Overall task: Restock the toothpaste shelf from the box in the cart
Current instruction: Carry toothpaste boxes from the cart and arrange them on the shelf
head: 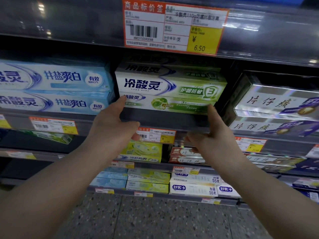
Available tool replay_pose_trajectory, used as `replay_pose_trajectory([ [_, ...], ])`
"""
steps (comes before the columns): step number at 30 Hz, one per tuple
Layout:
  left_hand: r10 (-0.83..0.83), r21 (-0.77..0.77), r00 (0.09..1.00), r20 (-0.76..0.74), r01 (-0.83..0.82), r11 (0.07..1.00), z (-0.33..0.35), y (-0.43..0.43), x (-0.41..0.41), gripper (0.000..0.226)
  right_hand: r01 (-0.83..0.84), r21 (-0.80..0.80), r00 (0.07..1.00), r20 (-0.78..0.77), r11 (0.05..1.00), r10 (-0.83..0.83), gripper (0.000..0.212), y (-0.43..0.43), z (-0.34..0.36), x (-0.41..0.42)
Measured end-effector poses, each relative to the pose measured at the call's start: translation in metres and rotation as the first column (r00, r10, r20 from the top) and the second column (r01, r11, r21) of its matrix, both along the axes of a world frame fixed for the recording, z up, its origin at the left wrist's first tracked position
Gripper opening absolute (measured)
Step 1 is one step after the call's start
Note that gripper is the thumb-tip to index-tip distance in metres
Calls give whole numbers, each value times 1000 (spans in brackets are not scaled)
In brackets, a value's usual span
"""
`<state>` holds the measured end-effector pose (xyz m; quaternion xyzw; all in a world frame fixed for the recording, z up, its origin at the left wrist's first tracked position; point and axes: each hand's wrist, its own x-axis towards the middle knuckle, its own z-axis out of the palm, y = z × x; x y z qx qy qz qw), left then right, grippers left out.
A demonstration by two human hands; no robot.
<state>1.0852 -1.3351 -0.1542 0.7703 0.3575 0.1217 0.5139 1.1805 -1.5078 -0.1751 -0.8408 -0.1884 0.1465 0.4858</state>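
A green and white toothpaste box (172,104) lies lengthwise at the front of the dark shelf (164,119), under a stack of matching green boxes (164,84). My left hand (110,125) has its index fingertip pressed against the box's left end, thumb spread below. My right hand (213,133) presses its index fingertip on the right end, so the box is pinched between the two hands. The cart and its box are out of view.
Light blue toothpaste boxes (55,80) fill the shelf to the left, silver boxes (276,104) to the right. A large orange price tag (172,25) hangs on the shelf above. Lower shelves hold more boxes (193,185). Speckled floor (155,219) lies below.
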Motion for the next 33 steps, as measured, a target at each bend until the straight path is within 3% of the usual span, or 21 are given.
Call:
replay_pose_trajectory([
  [7,-43,-8,998,35,43,999,-2,-3,-5,72,-12,-10,1000,2,1000,12,83,-4,-1,-1],
  [11,-84,125,996,29,79,989,1,-11,-21,55,-42,-7,998,36,999,42,70,-15,9,-16],
  [17,-101,295,995,22,90,951,13,-30,-63,45,-167,-225,968,148,960,203,59,-34,35,-51],
  [19,-109,350,993,-42,117,930,23,-36,-85,42,-245,-329,929,189,912,318,60,-38,48,-66],
  [22,-87,361,976,-197,155,919,49,-50,-127,43,-358,-528,862,128,770,490,64,-42,80,-93],
  [24,-64,347,961,-270,159,924,74,-60,-159,58,-416,-618,800,99,667,591,65,-42,107,-112],
  [26,-30,321,912,-408,174,931,98,-70,-196,73,-469,-657,734,81,590,675,64,-41,134,-134],
  [29,53,298,839,-541,132,946,124,-77,-255,61,-544,-662,651,55,515,757,61,-33,171,-171],
  [33,176,333,781,-599,43,942,149,-72,-330,58,-625,-683,490,33,377,871,58,-3,211,-218],
])
